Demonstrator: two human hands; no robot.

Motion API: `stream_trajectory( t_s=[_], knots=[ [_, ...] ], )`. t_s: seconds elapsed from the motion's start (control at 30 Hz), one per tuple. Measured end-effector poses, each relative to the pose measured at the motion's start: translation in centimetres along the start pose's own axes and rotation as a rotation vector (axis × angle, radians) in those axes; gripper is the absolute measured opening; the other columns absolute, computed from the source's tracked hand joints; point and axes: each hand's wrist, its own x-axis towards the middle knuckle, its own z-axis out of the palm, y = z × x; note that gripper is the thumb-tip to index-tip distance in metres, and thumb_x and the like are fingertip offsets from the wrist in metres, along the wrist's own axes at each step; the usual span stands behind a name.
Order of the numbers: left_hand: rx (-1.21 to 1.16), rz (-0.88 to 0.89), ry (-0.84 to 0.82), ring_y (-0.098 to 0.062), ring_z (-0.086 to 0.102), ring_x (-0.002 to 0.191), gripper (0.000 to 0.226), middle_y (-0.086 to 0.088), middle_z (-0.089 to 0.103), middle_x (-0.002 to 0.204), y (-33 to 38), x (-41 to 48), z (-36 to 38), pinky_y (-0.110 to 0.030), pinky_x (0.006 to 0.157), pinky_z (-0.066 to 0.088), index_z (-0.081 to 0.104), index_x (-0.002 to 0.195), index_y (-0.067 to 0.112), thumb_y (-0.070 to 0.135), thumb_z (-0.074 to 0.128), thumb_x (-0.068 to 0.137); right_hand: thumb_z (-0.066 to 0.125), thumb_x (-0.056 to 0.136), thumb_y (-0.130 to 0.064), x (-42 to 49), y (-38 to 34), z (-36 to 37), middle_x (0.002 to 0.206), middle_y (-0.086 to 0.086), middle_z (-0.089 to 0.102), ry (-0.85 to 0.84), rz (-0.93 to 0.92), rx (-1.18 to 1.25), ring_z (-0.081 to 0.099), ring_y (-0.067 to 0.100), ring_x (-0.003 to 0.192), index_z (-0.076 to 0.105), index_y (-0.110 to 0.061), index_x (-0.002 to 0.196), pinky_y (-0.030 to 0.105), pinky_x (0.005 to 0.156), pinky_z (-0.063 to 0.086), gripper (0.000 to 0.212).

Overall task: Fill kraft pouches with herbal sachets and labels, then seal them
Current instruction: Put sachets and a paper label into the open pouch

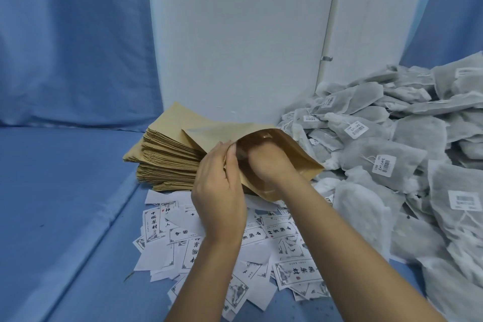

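The open pouch (298, 150) is held up between the two hands, its mouth facing the person. The left hand (219, 191) pinches the near lip of the mouth between thumb and curled fingers. The right hand (269, 162) is pushed inside past the knuckles. Its fingers are hidden by the paper, so I cannot tell whether it holds anything or merely spreads the walls.

The pouch is thin tan kraft paper, light and flat-sided, probably stiff enough to keep a crease yet easy to crumple or tear at the mouth. The lip is the sensible place to hold it, one wall pinched and the other pushed away, with gentle pressure rather than a squeeze.

Just beyond the left hand lies the stack of pouches (167, 162), flat and matt, edges slightly fanned. Beneath both wrists lie the labels (287, 238), small white paper slips printed in black. They are loose, overlapping and likely to slide, so they are best lifted singly by a corner. To the right of the right hand is a heap of sachets (379, 159). These are grey, gauzy, soft cushions with strings and barcode tags. They look light and squashy, and are best gripped across the body rather than by the string. Everything rests on blue cloth (65, 204).
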Motion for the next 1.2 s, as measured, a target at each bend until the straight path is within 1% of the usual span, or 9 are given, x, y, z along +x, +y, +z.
stream_trajectory(
  t_s=[0.17, 0.27, 0.37, 0.5, 0.7, 0.8, 0.93, 1.07, 1.2],
  knots=[
    [0.044, -0.044, -0.106, -0.016, 0.055, 0.119, 0.028, 0.009, 0.062, 0.112, -0.4, 0.4, 0.2, -0.014, 0.094, 0.035, 0.069, 0.112, 0.01, 0.025, 0.049, 0.097, 0.032, 0.1, -0.02, -0.1, 0.5, 0.7, 0.114, 0.019, 0.062, 0.012, -0.042, -0.022, 0.055, 0.035, 0.099, 0.06, -0.004, 0.106, 0.029, 0.074, 0.035, 0.033],
    [0.144, -0.094, -0.153, -0.017, 0.044, 0.129, 0.031, 0.003, 0.062, 0.124, -1.1, 1.0, 0.1, -0.018, 0.095, 0.03, 0.068, 0.114, 0.015, 0.031, 0.048, 0.097, 0.036, 0.094, -0.022, -1.5, 1.6, 1.1, 0.088, 0.011, 0.065, 0.349, -0.106, 0.019, 0.05, 0.026, 0.079, 0.054, -0.014, 0.08, 0.031, 0.067, 0.032, 0.025],
    [0.222, -0.152, -0.163, -0.015, 0.041, 0.123, 0.032, 0.004, 0.06, 0.127, -2.2, 1.5, -0.3, -0.011, 0.08, 0.023, 0.067, 0.116, 0.019, 0.034, 0.047, 0.097, 0.038, 0.087, -0.023, -3.3, 3.0, 1.4, 0.066, -0.012, 0.057, 0.78, -0.285, 0.326, 0.051, 0.003, 0.066, 0.054, -0.027, 0.073, 0.013, 0.058, 0.034, 0.021],
    [0.021, -0.245, -0.156, -0.016, 0.054, 0.116, 0.031, -0.004, 0.064, 0.122, -2.9, 2.0, -0.8, -0.027, 0.095, 0.041, 0.066, 0.117, 0.011, 0.026, 0.047, 0.099, 0.038, 0.085, -0.015, -3.6, 5.9, 1.4, 0.074, -0.013, 0.054, 1.012, -0.242, 0.577, 0.05, -0.004, 0.069, 0.052, -0.021, 0.08, 0.008, 0.06, 0.034, 0.016],
    [-0.032, -0.197, -0.04, -0.008, 0.055, 0.079, 0.03, -0.007, 0.067, 0.087, -3.1, 2.3, -1.2, -0.009, 0.066, 0.037, 0.07, 0.101, 0.005, 0.023, 0.046, 0.1, 0.045, 0.085, -0.001, -2.8, 10.1, 1.8, 0.104, -0.001, 0.05, 0.851, -0.081, 0.442, 0.049, -0.004, 0.093, 0.056, -0.022, 0.086, 0.005, 0.075, 0.035, 0.024],
    [-0.037, -0.18, -0.002, 0.005, 0.048, 0.065, 0.031, 0.005, 0.054, 0.072, -3.0, 2.2, -1.0, -0.008, 0.06, 0.034, 0.068, 0.093, 0.004, 0.024, 0.046, 0.1, 0.048, 0.088, -0.008, -2.1, 11.2, 2.3, 0.122, 0.002, 0.047, 0.672, 0.041, 0.373, 0.048, 0.015, 0.114, 0.06, -0.02, 0.087, 0.026, 0.094, 0.041, 0.017],
    [-0.078, -0.177, 0.068, 0.009, 0.047, 0.063, 0.031, 0.015, 0.05, 0.067, -2.8, 2.1, -0.9, -0.007, 0.06, 0.034, 0.068, 0.089, 0.006, 0.025, 0.047, 0.099, 0.049, 0.089, -0.019, -1.8, 11.8, 2.0, 0.113, 0.0, 0.061, 0.47, 0.103, 0.303, 0.053, 0.015, 0.107, 0.067, -0.025, 0.089, 0.032, 0.085, 0.04, 0.019],
    [-0.097, -0.244, 0.132, 0.005, 0.044, 0.057, 0.03, 0.015, 0.045, 0.06, -2.6, 2.4, -1.0, -0.009, 0.056, 0.034, 0.07, 0.09, 0.012, 0.03, 0.047, 0.099, 0.05, 0.087, -0.007, -1.9, 11.6, 1.4, 0.101, -0.002, 0.062, 0.546, -0.012, 0.232, 0.053, 0.019, 0.107, 0.072, -0.012, 0.095, 0.029, 0.089, 0.038, 0.024],
    [-0.094, -0.266, 0.15, 0.001, 0.041, 0.053, 0.033, 0.013, 0.039, 0.054, -2.5, 2.5, -1.0, -0.011, 0.052, 0.031, 0.066, 0.083, 0.011, 0.032, 0.047, 0.099, 0.052, 0.084, -0.004, -1.7, 11.8, 1.2, 0.124, 0.012, 0.055, 0.653, -0.081, -0.051, 0.034, 0.022, 0.122, 0.064, -0.002, 0.113, 0.021, 0.099, 0.022, 0.031]
  ],
)
